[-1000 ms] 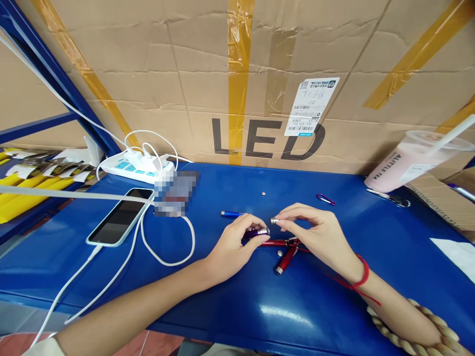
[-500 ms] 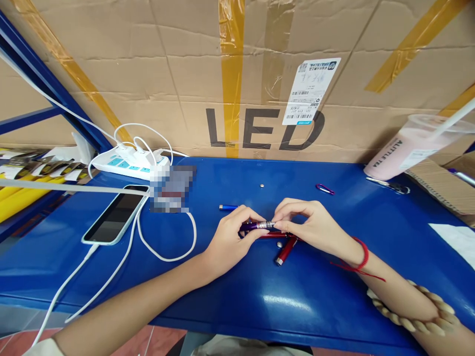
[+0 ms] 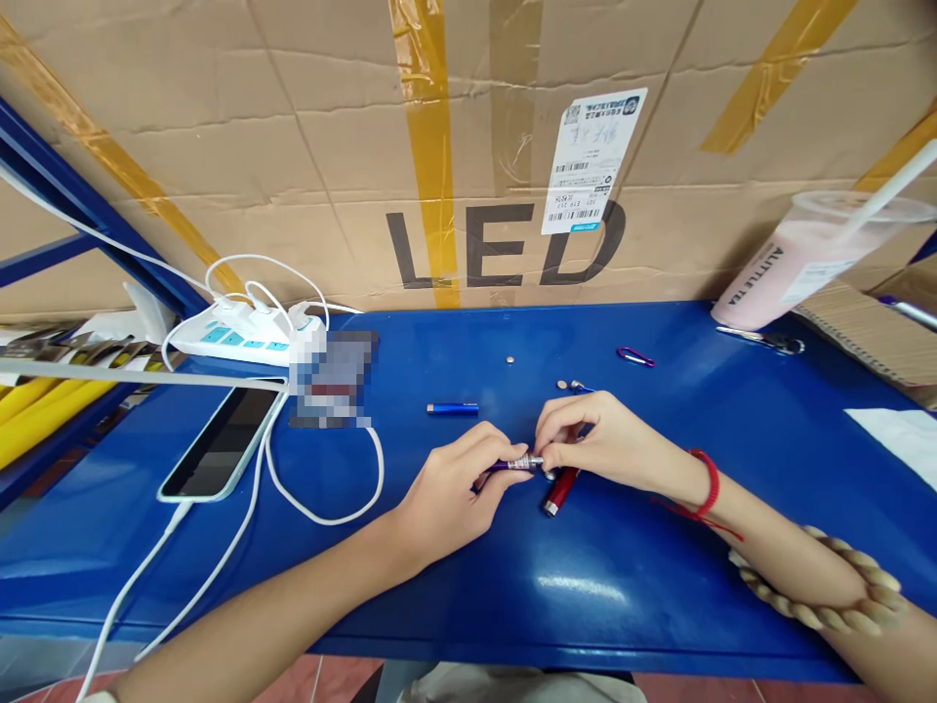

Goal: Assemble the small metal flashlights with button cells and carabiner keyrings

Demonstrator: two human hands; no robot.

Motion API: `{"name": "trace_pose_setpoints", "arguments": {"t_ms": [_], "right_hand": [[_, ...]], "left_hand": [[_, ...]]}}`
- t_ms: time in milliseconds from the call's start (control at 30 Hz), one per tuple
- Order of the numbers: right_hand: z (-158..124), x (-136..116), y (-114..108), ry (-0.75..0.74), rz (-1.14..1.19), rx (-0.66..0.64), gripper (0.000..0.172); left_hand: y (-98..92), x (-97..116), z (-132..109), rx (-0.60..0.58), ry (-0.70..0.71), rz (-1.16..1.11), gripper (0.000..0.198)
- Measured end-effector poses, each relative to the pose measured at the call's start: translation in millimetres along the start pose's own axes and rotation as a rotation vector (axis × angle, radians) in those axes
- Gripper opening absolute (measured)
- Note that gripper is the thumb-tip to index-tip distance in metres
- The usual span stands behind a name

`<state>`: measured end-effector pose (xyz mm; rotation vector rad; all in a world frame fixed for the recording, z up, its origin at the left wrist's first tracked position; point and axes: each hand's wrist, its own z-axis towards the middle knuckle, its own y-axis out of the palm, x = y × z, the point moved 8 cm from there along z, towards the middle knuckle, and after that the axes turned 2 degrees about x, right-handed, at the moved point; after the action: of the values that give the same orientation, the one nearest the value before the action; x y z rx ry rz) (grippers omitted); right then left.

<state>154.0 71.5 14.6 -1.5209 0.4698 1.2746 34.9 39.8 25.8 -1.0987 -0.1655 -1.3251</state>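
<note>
My left hand (image 3: pixel 458 488) is closed around a small purple penlight (image 3: pixel 518 463), its silver, labelled end sticking out to the right. With thumb and fingertips, my right hand (image 3: pixel 590 439) pinches the silver tip of that same penlight. Below the right fingers lies a red metal tube (image 3: pixel 560 492), partly hidden by them. A blue tube (image 3: pixel 452 409) rests on the table just beyond my left hand. Behind my right hand are a small round button cell (image 3: pixel 562 385) and a silver-and-blue end piece (image 3: pixel 581 388). Another button cell (image 3: pixel 510 360) sits farther back.
The blue table (image 3: pixel 622 586) backs onto a large cardboard box (image 3: pixel 329 146). On the left are a phone (image 3: pixel 220 449), its white cable (image 3: pixel 381 469) and a power strip (image 3: pixel 226 332). To the right are a carabiner (image 3: pixel 634 357), keys (image 3: pixel 768 340) and a drink cup (image 3: pixel 768 273).
Both hands have come slightly nearer to me with the penlight between them. The blue tube now shows whole, and the small parts behind my right hand are uncovered. The view has shifted slightly.
</note>
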Motion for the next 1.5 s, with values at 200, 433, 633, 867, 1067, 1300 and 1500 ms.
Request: {"name": "trace_pose_setpoints", "arguments": {"t_ms": [200,433,633,867,1067,1300,1500], "right_hand": [[-7,-16,14,-0.172,-0.084,-0.156,0.027],[-10,-30,17,-0.239,-0.379,-0.085,0.03],[-9,-18,21,-0.089,-0.216,-0.112,0.034],[-9,-21,16,-0.087,-0.178,-0.068,0.036],[-9,-30,-5,-0.264,-0.37,0.189,0.02],[-23,-49,-19,-0.54,-0.517,0.434,0.01],[-28,-54,-13,-0.648,-0.612,0.406,0.012]], "left_hand": [[-1.6,5,-1,0.019,0.086,0.034,0.008],[2.1,-1,-1,-0.023,0.089,0.094,0.012],[0.6,-1,-2,0.018,0.163,0.095,0.013],[-5.5,4,5,0.065,0.097,-0.01,0.021],[-6.8,-5,8,0.06,-0.125,-0.006,0.015],[-7.6,-12,6,0.043,-0.236,-0.029,0.015],[-6.5,-12,6,0.033,-0.23,-0.046,0.014]]}}
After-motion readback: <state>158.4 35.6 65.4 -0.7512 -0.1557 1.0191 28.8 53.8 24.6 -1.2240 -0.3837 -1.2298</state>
